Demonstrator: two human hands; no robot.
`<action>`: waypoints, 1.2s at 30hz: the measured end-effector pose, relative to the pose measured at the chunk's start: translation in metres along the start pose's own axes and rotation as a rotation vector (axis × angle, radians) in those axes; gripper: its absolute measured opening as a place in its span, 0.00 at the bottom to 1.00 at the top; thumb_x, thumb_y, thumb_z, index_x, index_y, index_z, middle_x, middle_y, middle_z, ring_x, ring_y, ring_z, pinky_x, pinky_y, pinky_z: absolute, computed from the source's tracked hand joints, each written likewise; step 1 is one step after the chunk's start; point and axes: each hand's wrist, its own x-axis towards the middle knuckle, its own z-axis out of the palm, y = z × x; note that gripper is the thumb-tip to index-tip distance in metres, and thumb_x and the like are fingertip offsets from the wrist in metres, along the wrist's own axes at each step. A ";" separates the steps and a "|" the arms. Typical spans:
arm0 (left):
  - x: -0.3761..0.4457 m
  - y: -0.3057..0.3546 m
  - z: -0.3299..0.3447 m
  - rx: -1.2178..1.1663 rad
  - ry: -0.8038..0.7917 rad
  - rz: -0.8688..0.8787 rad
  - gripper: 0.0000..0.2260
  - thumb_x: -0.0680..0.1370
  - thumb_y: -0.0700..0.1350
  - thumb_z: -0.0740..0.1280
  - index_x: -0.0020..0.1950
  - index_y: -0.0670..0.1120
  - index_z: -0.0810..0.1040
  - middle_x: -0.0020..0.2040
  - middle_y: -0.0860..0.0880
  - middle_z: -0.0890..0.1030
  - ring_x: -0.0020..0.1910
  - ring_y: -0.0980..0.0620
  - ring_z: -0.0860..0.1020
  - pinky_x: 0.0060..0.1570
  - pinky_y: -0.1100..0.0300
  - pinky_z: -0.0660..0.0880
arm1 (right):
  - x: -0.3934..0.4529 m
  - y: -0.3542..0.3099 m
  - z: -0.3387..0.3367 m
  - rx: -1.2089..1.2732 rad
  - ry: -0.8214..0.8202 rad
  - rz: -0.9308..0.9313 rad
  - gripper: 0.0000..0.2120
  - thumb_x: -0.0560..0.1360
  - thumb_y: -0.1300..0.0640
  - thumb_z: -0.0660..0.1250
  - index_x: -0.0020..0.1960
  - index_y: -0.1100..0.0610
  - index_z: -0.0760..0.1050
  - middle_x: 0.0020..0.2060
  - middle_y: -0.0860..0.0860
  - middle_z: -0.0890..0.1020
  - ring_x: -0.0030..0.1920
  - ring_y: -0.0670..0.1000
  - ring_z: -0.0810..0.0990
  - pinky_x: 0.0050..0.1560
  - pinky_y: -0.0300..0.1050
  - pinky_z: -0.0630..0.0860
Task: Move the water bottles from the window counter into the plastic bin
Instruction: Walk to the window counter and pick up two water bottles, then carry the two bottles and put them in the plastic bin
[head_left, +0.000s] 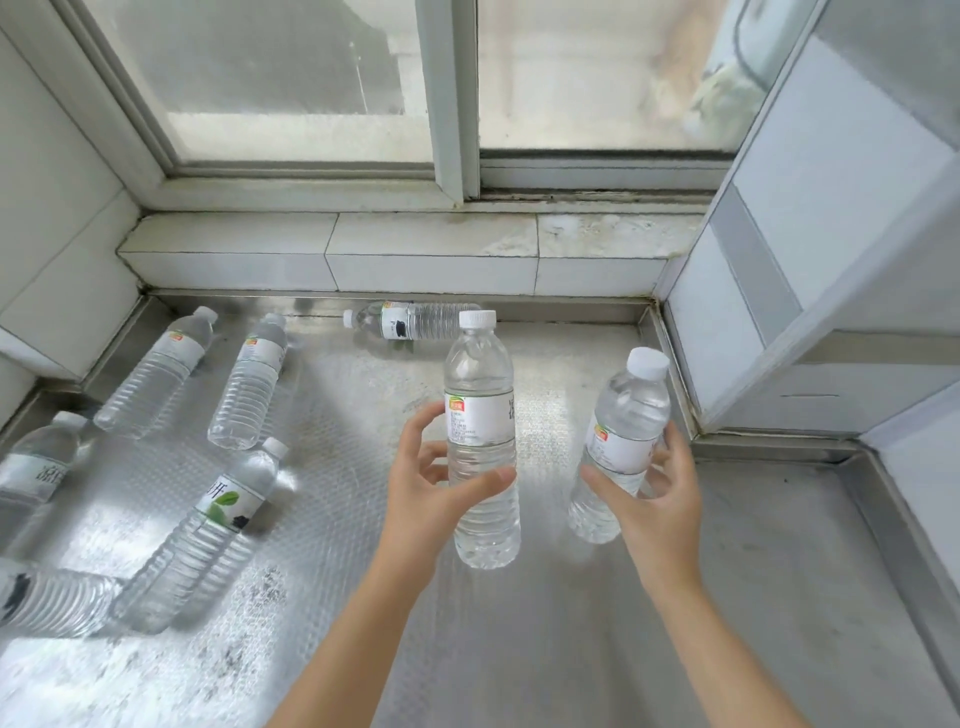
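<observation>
My left hand grips a clear water bottle upright, thumb across its front below the white label. My right hand grips a second clear bottle, tilted with its white cap up and to the right. Both bottles are over the steel window counter. Several more capped bottles lie on their sides on the counter: one by the back edge, two at the left back, one with a green-leaf label, and others at the left edge. No plastic bin is in view.
A tiled sill and a sliding window close the back. A tiled wall stands at the left and a tiled corner pillar at the right. The counter has a raised steel rim on the right.
</observation>
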 end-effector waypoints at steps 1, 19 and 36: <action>-0.006 0.001 -0.002 -0.005 -0.016 0.006 0.36 0.54 0.52 0.82 0.59 0.69 0.73 0.52 0.46 0.83 0.51 0.45 0.83 0.54 0.49 0.80 | -0.010 -0.005 -0.004 -0.008 0.011 -0.005 0.40 0.62 0.61 0.81 0.69 0.44 0.68 0.57 0.52 0.78 0.58 0.52 0.78 0.52 0.43 0.76; -0.158 0.016 -0.039 0.056 -0.552 0.116 0.36 0.54 0.53 0.82 0.59 0.69 0.74 0.50 0.47 0.83 0.52 0.44 0.82 0.53 0.45 0.81 | -0.258 -0.068 -0.075 0.065 0.403 -0.023 0.40 0.61 0.64 0.80 0.67 0.41 0.71 0.58 0.44 0.80 0.55 0.40 0.80 0.54 0.47 0.78; -0.383 -0.030 0.048 0.157 -1.285 0.119 0.38 0.55 0.52 0.83 0.62 0.67 0.74 0.53 0.44 0.83 0.52 0.43 0.83 0.55 0.40 0.79 | -0.529 -0.059 -0.211 0.127 1.053 0.056 0.45 0.60 0.65 0.80 0.65 0.34 0.65 0.56 0.40 0.75 0.55 0.41 0.76 0.51 0.49 0.78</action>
